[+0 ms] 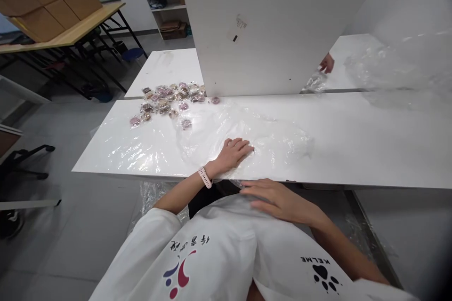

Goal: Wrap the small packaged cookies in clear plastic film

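Note:
My left hand [233,153], with a pale watch band [205,177] at the wrist, lies palm down on a clear plastic bag [282,143] spread over the white table. Its fingers are apart. At the table's front edge, close to my shirt, my right hand [270,197] has its fingers stretched out, slightly blurred, with nothing visible in it. Beyond the bag to the left is a loose heap of small wrapped pieces [164,103], purple and brown, in clear wrappers. One purple wrapped piece [186,124] sits at the bag's left edge.
A tall white partition [261,33] stands behind the table [370,141]. Another person's hand [327,63] shows past its right edge, near crumpled clear plastic [316,81]. More clear film [399,66] lies at the far right. Plastic also hangs below the front edge [151,197].

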